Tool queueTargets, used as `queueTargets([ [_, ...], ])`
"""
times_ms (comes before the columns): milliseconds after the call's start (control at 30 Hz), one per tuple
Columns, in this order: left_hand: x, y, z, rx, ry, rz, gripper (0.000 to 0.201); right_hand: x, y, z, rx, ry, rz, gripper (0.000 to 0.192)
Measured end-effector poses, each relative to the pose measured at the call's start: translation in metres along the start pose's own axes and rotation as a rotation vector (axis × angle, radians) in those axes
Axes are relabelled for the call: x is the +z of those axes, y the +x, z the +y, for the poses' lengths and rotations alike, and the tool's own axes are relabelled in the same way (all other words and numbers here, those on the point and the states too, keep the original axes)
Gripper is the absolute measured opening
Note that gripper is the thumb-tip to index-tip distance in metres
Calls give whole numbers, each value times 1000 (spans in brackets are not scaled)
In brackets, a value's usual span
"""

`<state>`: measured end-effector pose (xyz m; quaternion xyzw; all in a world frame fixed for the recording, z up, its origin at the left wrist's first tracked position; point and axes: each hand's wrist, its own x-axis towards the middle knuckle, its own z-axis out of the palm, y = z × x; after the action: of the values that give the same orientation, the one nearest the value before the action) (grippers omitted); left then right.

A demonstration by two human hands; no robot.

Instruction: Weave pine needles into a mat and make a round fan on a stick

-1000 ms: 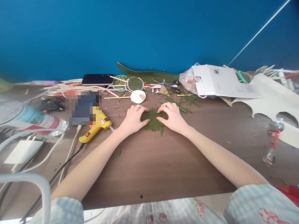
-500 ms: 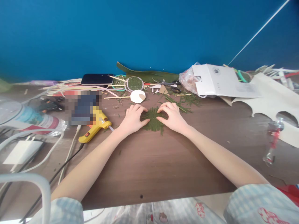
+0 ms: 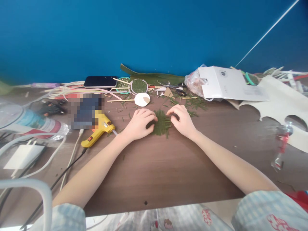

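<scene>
On the brown table before me lies a small woven patch of green leaf strips [image 3: 162, 124], its strip ends uneven. My left hand [image 3: 141, 124] is at its left edge, thumb and fingertips curved, apart and touching the strips. At the right edge, my right hand [image 3: 183, 121] has its thumb and index finger apart, close to the strip ends with nothing held between them. Just beyond the hands is a white paper disc [image 3: 140, 100] on a thin stick. Loose green leaf scraps [image 3: 199, 103] are scattered behind my right hand.
A yellow glue gun [image 3: 97, 135] with a black cord lies left. Round green-filled fans [image 3: 139, 86], a phone [image 3: 99, 81], scissors [image 3: 181, 92] and a long leaf [image 3: 158, 78] line the blue wall. At right are a white box [image 3: 231, 85] and cut-out card [image 3: 276, 96].
The woven leaf patch has shifted slightly right, and my left hand has moved right with it. My right hand has drawn back a little to the right, off the patch.
</scene>
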<state>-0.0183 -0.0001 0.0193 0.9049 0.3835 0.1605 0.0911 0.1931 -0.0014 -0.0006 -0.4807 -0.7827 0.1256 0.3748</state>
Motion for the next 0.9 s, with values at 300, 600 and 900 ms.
queueTargets([
  [300, -1, 3, 8, -97, -205, 19, 23, 0, -4, -14, -92, -168, -147, 10],
  [600, 6, 2, -2, -352, -41, 50, 21, 3, -4, -10, -62, -214, -204, 12],
  [900, 11, 3, 1, -408, -59, 62, 28, 4, -3, -11, 26, -182, -166, 19],
])
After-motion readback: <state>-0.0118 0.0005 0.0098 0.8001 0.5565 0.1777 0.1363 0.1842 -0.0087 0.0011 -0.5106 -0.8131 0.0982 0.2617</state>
